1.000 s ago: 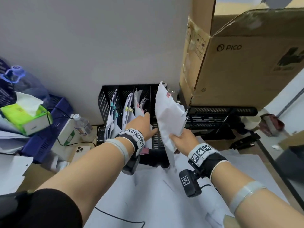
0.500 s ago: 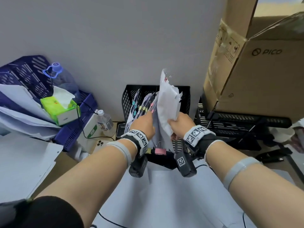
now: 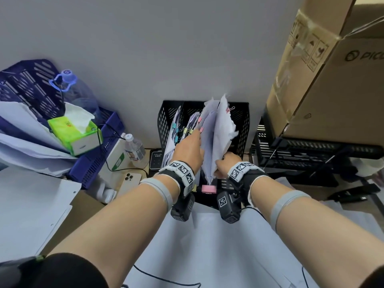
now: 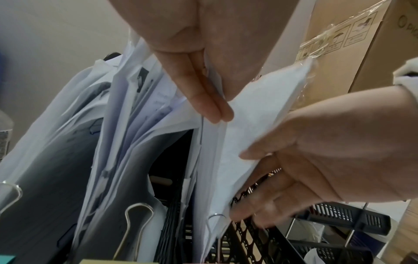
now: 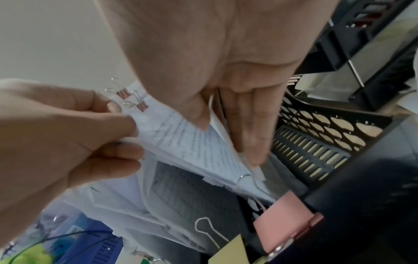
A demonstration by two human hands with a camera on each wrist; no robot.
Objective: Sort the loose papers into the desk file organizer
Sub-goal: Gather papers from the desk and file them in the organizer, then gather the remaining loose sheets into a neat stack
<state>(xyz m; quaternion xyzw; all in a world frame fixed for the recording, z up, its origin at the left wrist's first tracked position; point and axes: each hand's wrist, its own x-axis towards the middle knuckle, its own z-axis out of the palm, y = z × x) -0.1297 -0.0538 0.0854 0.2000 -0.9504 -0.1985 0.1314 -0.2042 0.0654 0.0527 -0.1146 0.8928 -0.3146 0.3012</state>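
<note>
A black mesh file organizer [image 3: 242, 121] stands against the wall, with clipped paper sets [image 3: 176, 129] upright in its left slots. A white paper bundle [image 3: 220, 132] with small pink clips at its top stands partly down in a middle slot. My right hand [image 3: 221, 161] pinches the bundle's lower right edge between thumb and fingers [image 5: 251, 135]. My left hand [image 3: 196, 135] holds the bundle's left side. In the left wrist view its fingers [image 4: 203, 100] lie along the sheets against the thumb. The bundle's [image 5: 192, 139] printed text shows in the right wrist view.
A large cardboard box [image 3: 332, 90] sits on black trays [image 3: 301, 150] at the right. Left of the organizer are a blue basket [image 3: 97, 163], a tissue box [image 3: 74, 132], a water bottle [image 3: 135, 150] and a phone [image 3: 129, 181]. Loose white sheets [image 3: 207, 246] cover the desk front.
My right hand carried the bundle leftward over the organizer and lowered it into a slot. My left hand moved from the filed papers onto the bundle.
</note>
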